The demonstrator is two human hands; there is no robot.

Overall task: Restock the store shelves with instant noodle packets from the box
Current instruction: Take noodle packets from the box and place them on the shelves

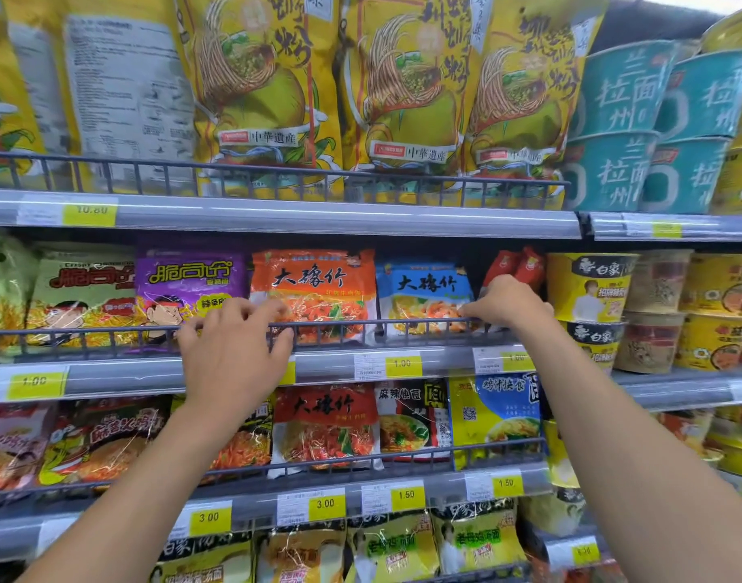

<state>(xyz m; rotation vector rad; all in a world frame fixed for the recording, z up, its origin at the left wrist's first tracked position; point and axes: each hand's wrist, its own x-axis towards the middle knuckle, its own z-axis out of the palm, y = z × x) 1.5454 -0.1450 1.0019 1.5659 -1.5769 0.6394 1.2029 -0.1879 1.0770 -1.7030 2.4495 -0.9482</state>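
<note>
The person faces a store shelf unit with both bare arms raised from 6 o'clock toward the middle shelf. The left hand (234,351) sits just left of centre, its back to the camera. Its fingers are bent forward over the wire rail (108,332), with the tips against the lower left corner of an orange noodle packet (314,288). Whether it pinches the packet or only presses it, I cannot tell. The right hand (508,305) is at about 3 o'clock from the left one, knuckles up and fingers curled. One fingertip reaches toward 9 o'clock and touches the lower right edge of a blue noodle packet (423,292) at the rail. Whether the hand actually grips the packet is not clear.

The orange and blue packets stand upright side by side behind the rail, touching, at the centre of the view. A purple noodle packet (188,279) stands just beside the orange one at its 9 o'clock. Red packets (516,263) show behind the right hand. At 3 o'clock, stacked yellow noodle cups (588,288) fill the same shelf. Toward 12 o'clock, tall yellow noodle bags (259,77) line the upper shelf, with teal noodle bowls (621,98) at 2 o'clock. Yellow price tags (402,363) run along the shelf edges.
</note>
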